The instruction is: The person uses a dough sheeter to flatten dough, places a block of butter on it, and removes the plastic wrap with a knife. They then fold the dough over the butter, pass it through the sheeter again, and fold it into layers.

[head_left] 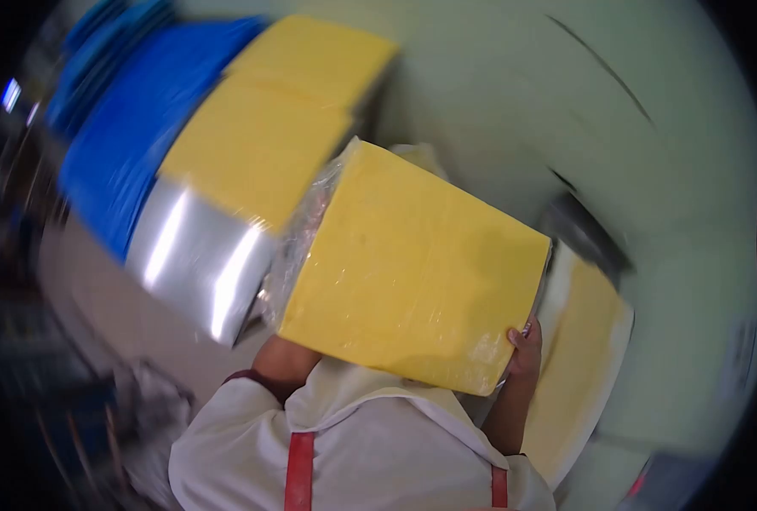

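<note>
A large yellow slab [421, 264] in clear plastic wrap is held up in front of my chest, tilted. My right hand [525, 345] grips its lower right edge, with fingertips showing on the front face. My left hand is mostly hidden behind the slab's left side; a little skin [317, 213] shows through the loose plastic there. The left forearm passes under the lower left corner.
Left of the slab, more yellow sheets [263, 136] lie on a shiny metal surface [200, 255] beside a blue surface [149, 119]. Another yellow slab with a white edge [579, 349] is at the right, near a pale green wall [685, 170]. Clear plastic [153, 400] lies lower left.
</note>
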Demonstrator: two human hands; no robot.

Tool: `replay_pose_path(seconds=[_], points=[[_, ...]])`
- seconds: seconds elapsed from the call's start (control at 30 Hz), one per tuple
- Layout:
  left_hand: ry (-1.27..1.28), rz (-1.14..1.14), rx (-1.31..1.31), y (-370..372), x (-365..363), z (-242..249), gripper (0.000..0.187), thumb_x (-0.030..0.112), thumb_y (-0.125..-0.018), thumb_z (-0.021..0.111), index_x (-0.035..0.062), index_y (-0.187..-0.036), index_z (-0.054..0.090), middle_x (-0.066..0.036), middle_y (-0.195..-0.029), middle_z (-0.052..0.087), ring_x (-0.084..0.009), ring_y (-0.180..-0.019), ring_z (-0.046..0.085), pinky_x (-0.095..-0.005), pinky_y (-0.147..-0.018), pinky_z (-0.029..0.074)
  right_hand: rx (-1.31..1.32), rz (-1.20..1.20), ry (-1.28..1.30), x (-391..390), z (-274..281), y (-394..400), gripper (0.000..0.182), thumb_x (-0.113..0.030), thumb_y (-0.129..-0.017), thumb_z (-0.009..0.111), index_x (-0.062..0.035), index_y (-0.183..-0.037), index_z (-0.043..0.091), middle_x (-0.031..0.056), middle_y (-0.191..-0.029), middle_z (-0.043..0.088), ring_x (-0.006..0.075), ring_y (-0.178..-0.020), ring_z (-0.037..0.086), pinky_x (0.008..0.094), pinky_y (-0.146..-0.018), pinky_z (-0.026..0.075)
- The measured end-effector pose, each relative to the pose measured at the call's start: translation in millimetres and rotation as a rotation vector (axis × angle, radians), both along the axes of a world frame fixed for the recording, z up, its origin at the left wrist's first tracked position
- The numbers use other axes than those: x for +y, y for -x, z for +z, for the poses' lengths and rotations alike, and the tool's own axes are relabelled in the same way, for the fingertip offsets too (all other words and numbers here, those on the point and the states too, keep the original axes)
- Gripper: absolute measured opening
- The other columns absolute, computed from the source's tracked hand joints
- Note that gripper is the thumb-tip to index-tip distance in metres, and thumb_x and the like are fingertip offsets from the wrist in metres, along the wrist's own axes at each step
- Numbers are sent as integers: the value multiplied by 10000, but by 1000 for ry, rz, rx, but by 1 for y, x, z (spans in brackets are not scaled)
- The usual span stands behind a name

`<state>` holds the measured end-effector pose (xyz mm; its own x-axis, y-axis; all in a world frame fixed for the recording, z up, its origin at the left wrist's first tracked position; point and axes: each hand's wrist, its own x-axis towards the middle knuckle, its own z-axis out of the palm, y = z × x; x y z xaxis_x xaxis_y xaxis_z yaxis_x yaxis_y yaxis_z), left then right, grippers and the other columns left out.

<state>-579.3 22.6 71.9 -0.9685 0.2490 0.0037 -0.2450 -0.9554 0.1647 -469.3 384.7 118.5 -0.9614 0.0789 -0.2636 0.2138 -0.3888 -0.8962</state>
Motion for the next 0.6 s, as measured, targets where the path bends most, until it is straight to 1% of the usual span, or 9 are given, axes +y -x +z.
replay_pose_path(seconds=[0.1,0.13,0.17,0.2,0.27,0.37,0.4,0.53,0.6], points=[[238,-296,66,45,66,34,414,168,-926,561,-61,-1262,488,-217,-1189,602,-273,-1022,638,-385,-877,529,147,-338,20,30,7,-67,728,-152,-709,784,31,-1320,433,121,-1224,579,235,-1112,587,360,-924,491],[371,-402,92,52,89,47,410,160,-923,565,-62,-1258,491,-214,-1184,605,-271,-1016,640,-382,-873,531,190,-460,55,37,8,-88,758,-172,-739,750,40,-1369,385,130,-1284,543,243,-1178,543,365,-969,456],[506,-519,142,60,117,58,405,152,-920,570,-64,-1254,493,-212,-1178,609,-269,-1011,643,-380,-870,532,217,-570,142,54,-12,-109,741,-185,-767,721,35,-1383,374,123,-1300,535,237,-1197,525,352,-996,430],[634,-634,206,64,147,68,401,143,-916,574,-65,-1250,496,-210,-1173,612,-266,-1006,645,-378,-866,533,245,-652,194,58,-7,-113,697,-151,-785,702,20,-1382,385,106,-1295,541,228,-1188,528,351,-987,433],[841,-878,338,69,216,77,393,127,-910,582,-67,-1242,501,-206,-1162,619,-261,-995,650,-373,-859,536,205,-831,99,73,-27,-142,683,-136,-789,708,0,-1381,396,105,-1291,543,221,-1177,531,350,-976,439],[1012,-1129,486,55,314,68,427,21,-855,621,-82,-1244,479,-189,-1128,628,-250,-963,661,-352,-834,554,141,-1107,120,70,-37,-198,687,-125,-783,724,-1,-1377,402,100,-1284,547,217,-1174,533,348,-973,441],[1039,-1186,556,41,345,70,350,17,-876,599,-72,-1204,519,-164,-1109,642,-218,-957,659,-337,-813,544,168,-1183,150,68,-41,-213,692,-123,-778,730,-2,-1376,403,100,-1284,547,217,-1175,532,349,-975,440],[1064,-1582,748,-3,453,47,362,9,-878,620,-66,-1215,511,-142,-1130,636,-205,-993,645,-340,-844,537,191,-1460,163,63,-48,-279,691,-108,-775,730,-4,-1376,405,102,-1288,545,218,-1179,532,349,-976,442],[1096,-1674,807,-24,490,37,367,-2,-867,629,-60,-1212,516,-134,-1123,638,-202,-984,647,-340,-847,536,154,-1597,136,61,-46,-289,670,-87,-777,717,-9,-1370,414,101,-1278,554,213,-1168,542,345,-974,445]])
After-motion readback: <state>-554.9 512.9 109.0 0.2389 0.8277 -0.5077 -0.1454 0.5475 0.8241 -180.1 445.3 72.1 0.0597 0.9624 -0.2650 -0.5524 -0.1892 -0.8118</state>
